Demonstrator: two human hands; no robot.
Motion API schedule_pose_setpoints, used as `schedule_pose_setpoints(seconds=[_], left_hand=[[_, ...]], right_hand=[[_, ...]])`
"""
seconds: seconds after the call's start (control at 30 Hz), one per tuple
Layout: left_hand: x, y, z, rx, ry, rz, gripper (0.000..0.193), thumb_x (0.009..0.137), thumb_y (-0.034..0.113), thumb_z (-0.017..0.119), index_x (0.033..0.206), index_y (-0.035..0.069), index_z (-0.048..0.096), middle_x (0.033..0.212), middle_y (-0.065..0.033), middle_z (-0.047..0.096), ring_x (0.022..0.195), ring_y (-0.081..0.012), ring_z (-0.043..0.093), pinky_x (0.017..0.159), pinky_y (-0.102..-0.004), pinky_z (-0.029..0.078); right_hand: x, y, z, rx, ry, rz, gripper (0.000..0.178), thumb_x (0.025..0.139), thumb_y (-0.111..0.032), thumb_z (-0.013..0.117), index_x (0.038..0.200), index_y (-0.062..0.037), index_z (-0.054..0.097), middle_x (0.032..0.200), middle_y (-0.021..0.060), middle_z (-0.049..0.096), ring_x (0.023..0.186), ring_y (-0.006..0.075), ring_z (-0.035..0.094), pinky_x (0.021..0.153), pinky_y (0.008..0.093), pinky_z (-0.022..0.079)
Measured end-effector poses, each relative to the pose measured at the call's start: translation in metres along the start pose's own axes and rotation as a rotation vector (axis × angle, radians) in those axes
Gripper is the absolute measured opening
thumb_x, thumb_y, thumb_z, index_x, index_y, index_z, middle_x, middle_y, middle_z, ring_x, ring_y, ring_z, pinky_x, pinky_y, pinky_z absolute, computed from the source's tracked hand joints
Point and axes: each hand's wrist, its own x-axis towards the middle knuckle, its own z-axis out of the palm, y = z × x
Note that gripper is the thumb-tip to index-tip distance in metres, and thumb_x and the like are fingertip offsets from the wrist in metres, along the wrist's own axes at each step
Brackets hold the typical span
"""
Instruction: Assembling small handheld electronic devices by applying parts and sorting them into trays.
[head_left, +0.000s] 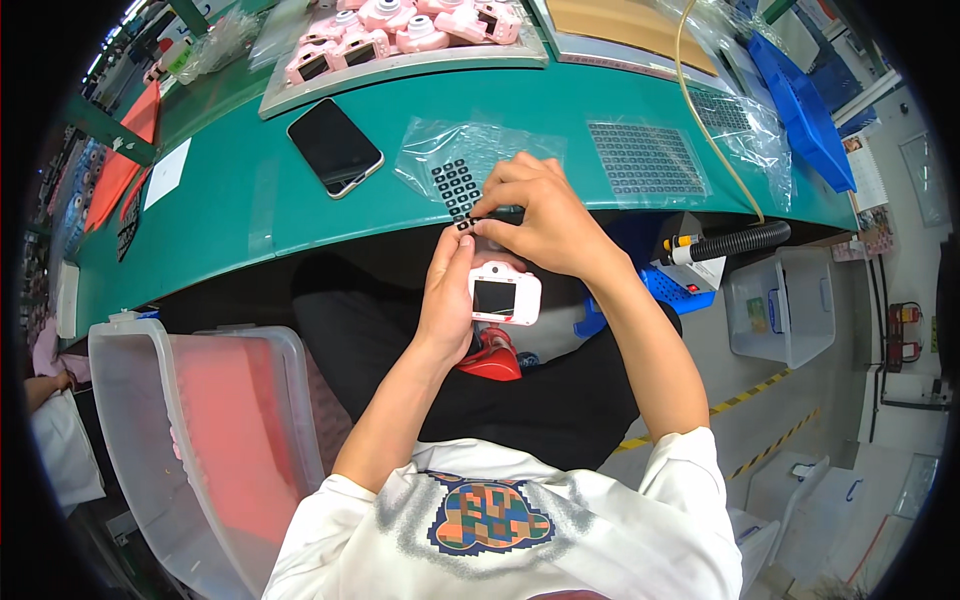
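Observation:
My left hand (445, 305) is closed around a small pink and white toy camera (532, 300), its dark screen facing up. The left thumb tip reaches the near end of a narrow sheet of small black stickers (455, 185). At that same end, my right hand (538, 205) pinches with thumb and forefinger; what lies exactly between the fingertips is partly hidden. Under the sticker sheet, a clear plastic bag (420, 145) rests on the green table (235, 205), near its front edge.
A phone (335, 147) lies to the left. Behind it, a tray (400, 80) holds several pink toy cameras. To the right are a clear sheet with rows of small marks (650, 160), a blue bin (800, 120) and a black hose (740, 242). A large plastic tub (130, 400) stands at left.

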Motion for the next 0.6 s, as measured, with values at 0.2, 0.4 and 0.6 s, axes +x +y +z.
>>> schedule_pose_setpoints(seconds=[0.2,0.4,0.6], left_hand=[[-0.005,0.013,0.006,-0.036,0.018,-0.066,0.027,0.11,0.025,0.033,0.128,0.01,0.047,0.099,-0.0145,0.071,0.077,-0.0169,0.07,0.059,-0.0242,0.055],[-0.013,0.022,0.007,-0.126,0.043,-0.124,0.032,0.107,0.031,0.041,0.128,0.009,0.052,0.104,-0.0109,0.069,0.073,-0.0145,0.066,0.043,-0.0228,0.043],[-0.027,0.026,0.011,-0.018,0.182,-0.134,0.035,0.104,0.031,0.043,0.124,0.006,0.058,0.107,-0.0118,0.067,0.076,-0.0156,0.064,0.046,-0.0238,0.044]], right_hand=[[-0.002,-0.002,0.003,0.006,0.051,0.011,0.004,0.082,-0.01,0.076,0.083,-0.0067,0.078,0.09,0.0007,0.066,0.088,0.017,0.056,0.091,0.0325,0.037],[0.004,-0.004,0.007,0.011,0.081,-0.006,0.005,0.085,-0.008,0.072,0.083,-0.0056,0.076,0.09,0.0014,0.068,0.082,0.0169,0.057,0.088,0.0313,0.039],[0.009,0.0,0.009,-0.014,0.114,0.031,0.005,0.086,-0.007,0.07,0.085,-0.0053,0.074,0.093,0.0015,0.069,0.083,0.018,0.058,0.089,0.032,0.038]])
